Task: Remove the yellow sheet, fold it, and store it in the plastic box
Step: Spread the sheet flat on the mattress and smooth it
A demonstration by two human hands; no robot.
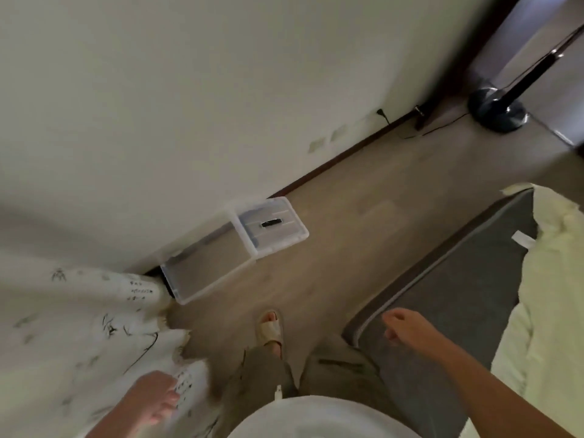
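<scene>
Standing at the corner of the bed, I see everything from the head view alone. The yellow sheet lies bunched along the right side of the grey mattress, pulled back from the near corner so the bare mattress shows, but not yet off it. My right hand hangs over that bare corner, fingers loosely curled, grasping nothing and well apart from the sheet. My left hand is low at my side with relaxed fingers, right at a white cloth with black marks; I cannot tell whether it touches it. The plastic box sits open on the floor against the wall, its lid lying just beside it.

I judge the first step, stripping the sheet, is only part done. Next I would turn right, reach across the mattress, take hold of the sheet's loose edge and draw the rest free before any folding. Being soft and bulky, it will likely need both hands.
</scene>
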